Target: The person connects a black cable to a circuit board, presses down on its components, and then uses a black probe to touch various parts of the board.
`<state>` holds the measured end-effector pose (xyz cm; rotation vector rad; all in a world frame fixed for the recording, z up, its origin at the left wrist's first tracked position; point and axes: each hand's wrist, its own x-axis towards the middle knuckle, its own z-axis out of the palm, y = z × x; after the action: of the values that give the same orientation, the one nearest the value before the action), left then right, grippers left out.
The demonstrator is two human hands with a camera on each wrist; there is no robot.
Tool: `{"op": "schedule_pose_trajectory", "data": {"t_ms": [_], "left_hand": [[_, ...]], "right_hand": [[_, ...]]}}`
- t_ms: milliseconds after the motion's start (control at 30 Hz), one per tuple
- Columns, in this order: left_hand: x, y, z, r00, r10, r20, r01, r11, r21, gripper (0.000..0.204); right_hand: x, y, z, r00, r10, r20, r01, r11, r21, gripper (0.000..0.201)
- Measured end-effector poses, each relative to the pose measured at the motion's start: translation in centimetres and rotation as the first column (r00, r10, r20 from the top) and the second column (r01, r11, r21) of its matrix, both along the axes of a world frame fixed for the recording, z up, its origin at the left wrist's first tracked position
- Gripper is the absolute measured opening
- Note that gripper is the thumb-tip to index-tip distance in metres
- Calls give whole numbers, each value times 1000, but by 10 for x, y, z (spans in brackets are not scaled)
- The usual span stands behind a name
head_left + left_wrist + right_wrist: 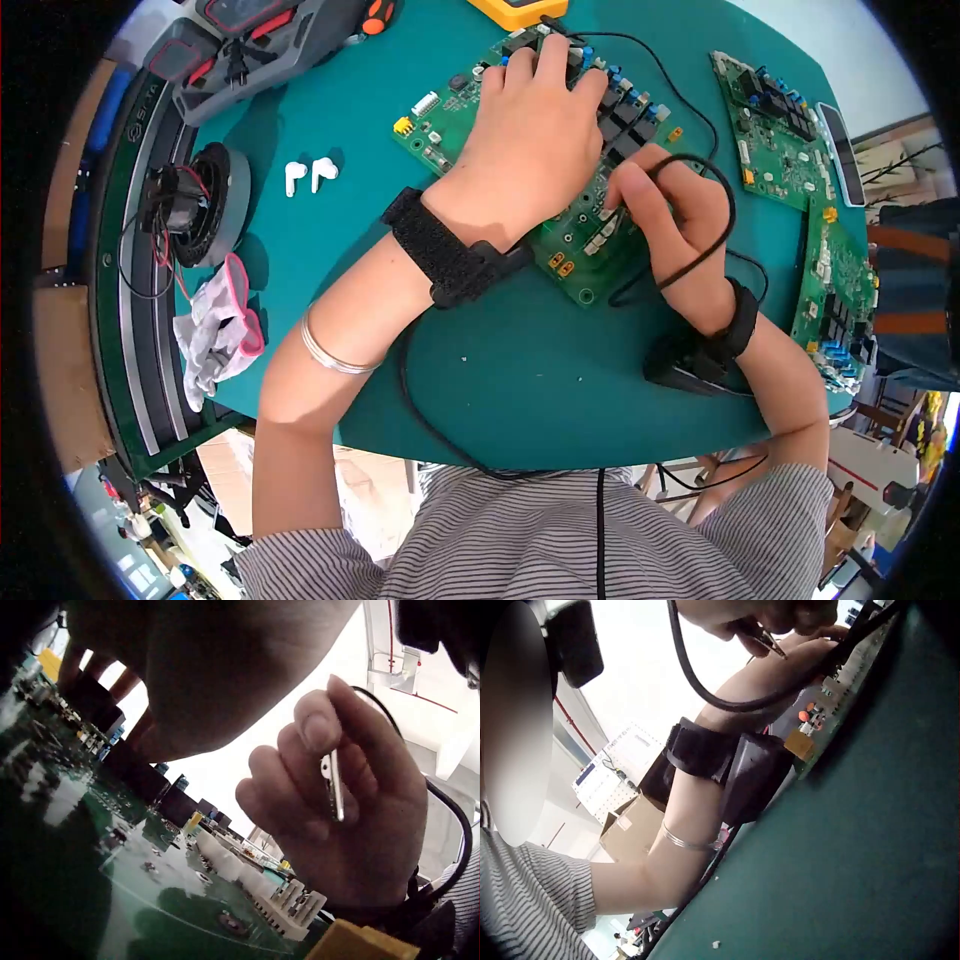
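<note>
A green circuit board (450,125) lies tilted on the table, black blocks along its far side. My left hand (535,135) rests over it, fingers spread and bent down onto the black blocks. To its right, my right hand (685,225) pinches a small metal clip between thumb and index finger, above the board's near right part. In the left wrist view the clip (335,784) points down from the right hand (352,802), apart from the white connectors (289,907). The right wrist view shows the clip (771,643) too. A black cable (730,215) loops around the right hand.
More circuit boards (775,165) and a phone (840,155) lie at the right. Two white earbuds (324,173), a round speaker (215,205), a glove (220,330) and an open tool case (270,60) are at the left. A yellow device (520,10) sits at the far edge.
</note>
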<state>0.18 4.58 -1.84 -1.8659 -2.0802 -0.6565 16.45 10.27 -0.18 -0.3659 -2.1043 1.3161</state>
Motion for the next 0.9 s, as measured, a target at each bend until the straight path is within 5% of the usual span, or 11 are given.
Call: {"op": "schedule_pose_trajectory", "data": {"t_ms": [100, 367, 900], "left_hand": [[0, 0, 0, 1000, 1, -6, -1, 1000, 14, 34], [-1, 0, 1, 1000, -16, 1, 16, 1000, -3, 36], [-2, 0, 0, 1000, -22, 18, 22, 1000, 3, 35]], "right_hand": [[0, 0, 1, 999, -31, 35, 33, 996, -82, 22], [-2, 1, -7, 981, 195, 17, -195, 968, 158, 21], [-3, 0, -7, 981, 185, 54, -193, 958, 213, 17]]}}
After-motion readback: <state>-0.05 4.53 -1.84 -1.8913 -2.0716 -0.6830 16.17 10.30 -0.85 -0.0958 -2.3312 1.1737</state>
